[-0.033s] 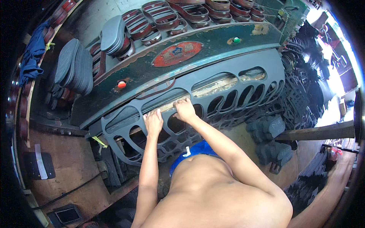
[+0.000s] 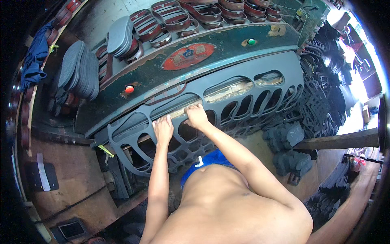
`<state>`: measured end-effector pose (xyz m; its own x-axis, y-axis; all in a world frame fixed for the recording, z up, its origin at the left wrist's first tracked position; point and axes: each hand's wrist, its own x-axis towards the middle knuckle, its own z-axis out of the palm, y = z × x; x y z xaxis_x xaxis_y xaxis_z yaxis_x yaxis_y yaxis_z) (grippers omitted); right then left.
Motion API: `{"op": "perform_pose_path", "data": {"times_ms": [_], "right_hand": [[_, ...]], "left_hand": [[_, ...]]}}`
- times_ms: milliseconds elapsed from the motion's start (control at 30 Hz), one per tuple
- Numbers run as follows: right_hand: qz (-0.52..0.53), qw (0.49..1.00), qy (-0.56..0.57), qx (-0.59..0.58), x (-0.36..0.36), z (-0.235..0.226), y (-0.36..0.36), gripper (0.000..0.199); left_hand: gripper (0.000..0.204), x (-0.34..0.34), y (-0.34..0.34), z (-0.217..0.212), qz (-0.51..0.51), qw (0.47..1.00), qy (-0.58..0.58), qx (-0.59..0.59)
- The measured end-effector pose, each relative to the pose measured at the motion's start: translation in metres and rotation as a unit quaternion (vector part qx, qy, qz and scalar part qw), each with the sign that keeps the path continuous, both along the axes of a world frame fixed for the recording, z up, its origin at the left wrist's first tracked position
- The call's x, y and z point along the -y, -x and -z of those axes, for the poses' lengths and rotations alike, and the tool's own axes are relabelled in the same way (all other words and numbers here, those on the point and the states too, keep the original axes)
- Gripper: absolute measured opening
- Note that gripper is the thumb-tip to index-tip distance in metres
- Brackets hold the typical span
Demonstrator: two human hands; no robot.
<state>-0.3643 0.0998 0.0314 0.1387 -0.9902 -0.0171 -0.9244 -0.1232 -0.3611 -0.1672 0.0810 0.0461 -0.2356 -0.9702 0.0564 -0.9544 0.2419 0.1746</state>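
Observation:
A large dark grey sheet, punched with rows of sole-shaped holes, lies along the front of a green machine and sags over its near edge. My left hand is closed on a narrow web of the sheet between two holes, fingers curled over it. Just to its right, my right hand grips the sheet's web the same way, knuckles up. Some fingertips are hidden beneath the material. A curved brown metal cutting die rests at the sheet's far edge, beyond my left hand.
Stacked grey soles and several brown metal dies sit on top of the machine. A red button and a green button are on its front. Bundled black soles stand at right, beside heaped scrap and a wooden beam.

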Motion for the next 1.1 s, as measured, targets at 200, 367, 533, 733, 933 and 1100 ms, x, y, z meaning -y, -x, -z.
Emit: {"op": "perform_pose_path", "data": {"times_ms": [200,367,533,733,933,1100], "right_hand": [[-0.012,0.999,-0.016,-0.04,0.006,0.006,-0.002,0.064],[-0.016,0.999,-0.018,-0.034,0.006,0.008,0.0,0.061],[-0.032,0.999,0.011,0.007,-0.004,0.02,0.004,0.059],[-0.097,0.978,-0.184,-0.034,0.034,-0.001,0.008,0.059],[-0.17,0.921,-0.321,0.142,0.082,-0.054,-0.028,0.065],[-0.235,0.971,0.04,0.011,0.114,-0.035,-0.078,0.094]], "left_hand": [[0.052,0.004,0.001,0.011,-0.013,1.0,0.023,-0.011],[0.057,0.005,0.005,0.012,-0.032,0.999,-0.005,0.002],[0.055,-0.008,0.001,0.021,-0.017,0.999,0.029,-0.007],[0.043,-0.001,-0.007,0.009,0.016,0.998,-0.05,-0.046],[0.032,0.018,-0.038,-0.007,-0.042,0.905,-0.182,-0.382],[0.035,0.038,-0.062,0.025,-0.23,0.707,-0.058,-0.667]]}}
